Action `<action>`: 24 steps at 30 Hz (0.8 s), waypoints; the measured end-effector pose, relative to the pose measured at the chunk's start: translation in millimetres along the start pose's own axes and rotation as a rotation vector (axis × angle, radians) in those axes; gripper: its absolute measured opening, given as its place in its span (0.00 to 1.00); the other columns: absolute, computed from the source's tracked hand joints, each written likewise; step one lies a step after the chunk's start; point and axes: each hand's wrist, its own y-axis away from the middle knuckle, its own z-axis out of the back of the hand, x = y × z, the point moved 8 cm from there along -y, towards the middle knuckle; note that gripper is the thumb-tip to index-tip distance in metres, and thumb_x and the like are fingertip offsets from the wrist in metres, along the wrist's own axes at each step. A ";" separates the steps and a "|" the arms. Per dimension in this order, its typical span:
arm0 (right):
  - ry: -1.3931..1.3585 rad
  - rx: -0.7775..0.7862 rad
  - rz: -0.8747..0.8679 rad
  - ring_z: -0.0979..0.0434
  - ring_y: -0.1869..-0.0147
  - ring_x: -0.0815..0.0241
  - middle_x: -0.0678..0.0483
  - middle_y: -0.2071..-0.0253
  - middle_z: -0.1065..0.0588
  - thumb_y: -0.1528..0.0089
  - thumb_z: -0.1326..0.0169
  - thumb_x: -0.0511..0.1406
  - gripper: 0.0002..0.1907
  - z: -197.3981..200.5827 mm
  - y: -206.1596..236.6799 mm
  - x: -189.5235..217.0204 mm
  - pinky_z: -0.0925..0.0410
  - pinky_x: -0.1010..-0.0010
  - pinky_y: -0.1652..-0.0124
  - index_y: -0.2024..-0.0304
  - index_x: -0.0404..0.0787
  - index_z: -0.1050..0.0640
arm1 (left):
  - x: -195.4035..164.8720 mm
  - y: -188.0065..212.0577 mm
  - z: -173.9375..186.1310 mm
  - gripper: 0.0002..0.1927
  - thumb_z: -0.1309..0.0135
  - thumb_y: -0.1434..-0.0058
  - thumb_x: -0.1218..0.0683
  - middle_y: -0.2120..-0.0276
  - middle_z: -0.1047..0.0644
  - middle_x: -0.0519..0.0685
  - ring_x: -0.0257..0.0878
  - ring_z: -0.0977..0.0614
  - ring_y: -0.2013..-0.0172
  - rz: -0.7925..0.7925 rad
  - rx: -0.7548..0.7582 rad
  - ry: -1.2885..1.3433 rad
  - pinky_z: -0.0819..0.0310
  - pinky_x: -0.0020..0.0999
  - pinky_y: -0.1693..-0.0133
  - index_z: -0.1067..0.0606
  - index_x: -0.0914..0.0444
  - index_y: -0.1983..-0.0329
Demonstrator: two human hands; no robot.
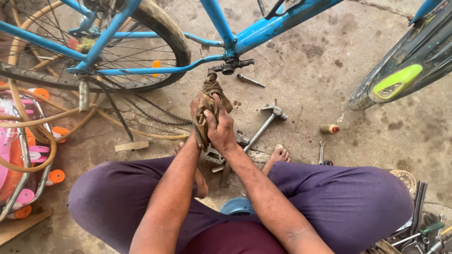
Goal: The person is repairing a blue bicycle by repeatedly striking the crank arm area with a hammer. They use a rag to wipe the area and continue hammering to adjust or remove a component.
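Step in hand: wiping down the bottom bracket axle (231, 66) of the blue bicycle frame (263, 29). The crank looks to be already off, since the axle end sits bare.

Hands: both are closed in fists around a brown rag (210, 96). The right hand (221, 128) is wrapped over the rag's lower part, fingers curled tight. The left hand (197, 109) sits just behind and to the left, also gripping the rag, mostly hidden by the cloth. The rag runs up from the fists and its top end touches the underside of the axle, pulled fairly taut.

The person sits low, knees apart, bare feet on the concrete floor (329, 84), with the frame directly in front.

Around it: the loose chain (155, 113) lies slack on the floor under the rear wheel (155, 42). A hammer (266, 123) lies just right of the hands, a bolt or pin (250, 80) sits near the axle, a small spanner (321, 151) lies beside the right foot, and a small bottle (329, 128) lies on its side further right. A pedal (132, 146) lies flat to the left.

Next move, judged: the rag needs to stay tensioned and be worked round the axle and shell face. That means alternating the pull between the two fists without letting the cloth slip off the axle end. Grit left on the threads would be the risk.
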 end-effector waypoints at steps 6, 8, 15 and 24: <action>0.356 0.312 -0.403 0.15 0.62 0.50 0.45 0.55 0.18 0.26 0.57 0.41 0.18 -4.1 -5.1 -12.7 0.19 0.62 0.64 0.37 0.45 0.27 | -1.0 -5.2 24.9 0.14 0.55 0.26 0.45 0.74 0.24 0.46 0.39 0.24 0.79 0.024 -0.075 -1.107 0.29 0.37 0.77 0.25 0.59 0.57; 0.359 0.193 -0.219 0.17 0.56 0.53 0.45 0.53 0.19 0.33 0.46 0.37 0.17 16.2 -20.8 1.3 0.22 0.63 0.56 0.43 0.42 0.23 | 7.9 -3.7 37.8 0.16 0.56 0.25 0.45 0.72 0.22 0.47 0.40 0.23 0.77 0.181 -0.122 -1.054 0.28 0.38 0.76 0.25 0.59 0.57; -0.048 -0.180 -0.533 0.18 0.50 0.55 0.45 0.48 0.20 0.35 0.41 0.35 0.15 98.3 -43.3 -53.0 0.25 0.65 0.55 0.45 0.40 0.21 | 0.9 -1.1 34.4 0.12 0.46 0.33 0.47 0.64 0.19 0.52 0.43 0.19 0.64 0.250 -0.040 -0.835 0.27 0.43 0.59 0.21 0.58 0.54; 0.413 -0.459 -0.791 0.21 0.50 0.51 0.46 0.51 0.22 0.44 0.32 0.40 0.25 137.4 28.9 -120.9 0.31 0.59 0.50 0.47 0.38 0.24 | -75.8 -13.4 9.3 0.20 0.43 0.37 0.46 0.57 0.21 0.55 0.46 0.20 0.60 0.179 0.421 -1.099 0.24 0.47 0.54 0.24 0.60 0.46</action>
